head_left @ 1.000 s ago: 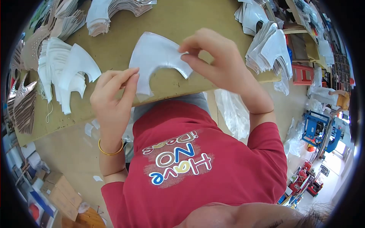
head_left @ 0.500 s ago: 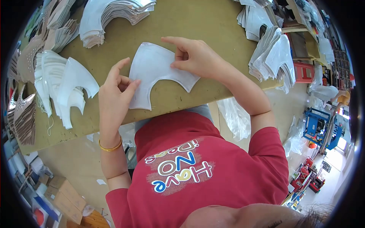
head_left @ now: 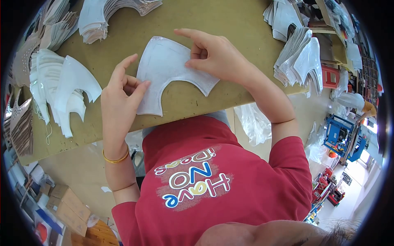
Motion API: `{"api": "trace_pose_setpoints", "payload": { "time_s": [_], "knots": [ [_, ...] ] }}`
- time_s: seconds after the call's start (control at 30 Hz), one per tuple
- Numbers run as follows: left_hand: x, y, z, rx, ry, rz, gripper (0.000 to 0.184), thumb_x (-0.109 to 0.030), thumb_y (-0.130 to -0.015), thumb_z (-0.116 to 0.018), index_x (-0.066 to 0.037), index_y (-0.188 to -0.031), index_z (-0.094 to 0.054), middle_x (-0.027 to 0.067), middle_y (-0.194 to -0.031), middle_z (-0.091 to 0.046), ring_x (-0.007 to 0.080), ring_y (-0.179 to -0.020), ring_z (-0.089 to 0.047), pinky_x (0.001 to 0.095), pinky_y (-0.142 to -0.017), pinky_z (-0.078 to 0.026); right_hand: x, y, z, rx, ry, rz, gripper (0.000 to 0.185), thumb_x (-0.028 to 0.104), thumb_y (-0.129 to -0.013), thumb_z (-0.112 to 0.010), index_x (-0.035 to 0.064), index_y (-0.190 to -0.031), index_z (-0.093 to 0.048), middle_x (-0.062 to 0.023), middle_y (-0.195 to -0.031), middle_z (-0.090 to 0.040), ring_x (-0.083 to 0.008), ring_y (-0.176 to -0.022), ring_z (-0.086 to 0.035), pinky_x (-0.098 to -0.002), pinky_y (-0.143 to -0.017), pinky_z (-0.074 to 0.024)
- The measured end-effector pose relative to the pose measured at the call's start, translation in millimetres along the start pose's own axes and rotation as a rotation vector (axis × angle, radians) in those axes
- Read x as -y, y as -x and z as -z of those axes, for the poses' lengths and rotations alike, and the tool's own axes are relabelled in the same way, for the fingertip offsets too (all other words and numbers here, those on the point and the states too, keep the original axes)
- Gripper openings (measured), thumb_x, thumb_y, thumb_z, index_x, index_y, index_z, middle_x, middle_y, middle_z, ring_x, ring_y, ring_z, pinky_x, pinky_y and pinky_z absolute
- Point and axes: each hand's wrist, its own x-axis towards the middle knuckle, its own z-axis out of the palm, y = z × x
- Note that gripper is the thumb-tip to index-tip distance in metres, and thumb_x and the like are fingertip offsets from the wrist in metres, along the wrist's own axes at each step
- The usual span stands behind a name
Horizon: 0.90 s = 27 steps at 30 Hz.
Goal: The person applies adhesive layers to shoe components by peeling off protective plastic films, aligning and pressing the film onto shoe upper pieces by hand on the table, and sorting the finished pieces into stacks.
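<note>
A white, arch-shaped shoe-upper piece [head_left: 164, 67] with a stitched edge is on the table in front of me, its curved cut-out facing my body. My left hand [head_left: 125, 88], with a yellow bangle at the wrist, is closed at the piece's left edge. Its thumb touches that edge, the index finger points upward and the other fingers curl in. On the right side, my right hand [head_left: 215, 55] has its thumb on the piece, with the index finger stretched out to the left and the rest curled. Whatever lies beneath the fingers is hidden.
A stack of similar white pieces [head_left: 76, 84] lies to the left, with perforated beige pieces [head_left: 25, 61] beyond. Another stack [head_left: 96, 20] sits at the back, and one more [head_left: 299, 57] near the right edge of the yellowish table [head_left: 242, 24]. Plastic film [head_left: 254, 123] hangs below the edge.
The view has shifted slightly, so the things on the table sit a little differently. Both hands stay at the white piece with nearly the same finger pose.
</note>
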Motion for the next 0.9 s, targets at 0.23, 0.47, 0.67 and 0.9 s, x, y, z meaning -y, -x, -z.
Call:
{"api": "trace_pose_setpoints", "payload": {
  "time_s": [0.23, 0.47, 0.67, 0.9],
  "knots": [
    [3, 0, -3, -0.025, 0.007, -0.026, 0.055, -0.007, -0.08, -0.075, -0.008, -0.133, -0.059, 0.0034, -0.071, -0.065, 0.0088, -0.062, -0.055, 0.0237, -0.06, -0.046, -3, 0, -2, -0.012, 0.008, 0.017, 0.069, 0.004, -0.077, -0.073, 0.0102, -0.143, -0.051, -0.0041, -0.075, -0.062, -0.0138, -0.067, -0.059, -0.0292, -0.065, -0.0497],
    [4, -1, -4, -0.022, -0.007, -0.026, 0.055, -0.008, -0.08, -0.076, -0.008, -0.133, -0.059, 0.0033, -0.071, -0.066, 0.0087, -0.062, -0.056, 0.0239, -0.06, -0.046, -4, 0, 0, -0.009, 0.015, 0.036, 0.066, 0.005, -0.077, -0.073, 0.0074, -0.14, -0.053, -0.0065, -0.076, -0.064, -0.0175, -0.068, -0.061, -0.0316, -0.066, -0.0502],
    [3, -1, -3, -0.03, -0.043, -0.044, 0.055, -0.009, -0.081, -0.076, -0.008, -0.133, -0.058, 0.0027, -0.072, -0.065, 0.0082, -0.063, -0.055, 0.0233, -0.06, -0.045, -6, 1, -3, -0.038, 0.002, 0.066, 0.064, 0.001, -0.078, -0.072, 0.0103, -0.139, -0.055, -0.0034, -0.075, -0.061, -0.0124, -0.067, -0.058, -0.0285, -0.063, -0.0493],
    [0, 4, -9, -0.073, -0.323, -0.14, 0.052, -0.013, -0.082, -0.076, -0.008, -0.131, -0.059, 0.0039, -0.074, -0.065, 0.0131, -0.063, -0.057, 0.0259, -0.061, -0.047, -14, 4, -8, -0.056, 0.156, 0.279, 0.051, 0.003, -0.079, -0.072, 0.0158, -0.128, -0.066, -0.0059, -0.078, -0.059, -0.0186, -0.068, -0.058, -0.0317, -0.065, -0.0492]
  ]
}}
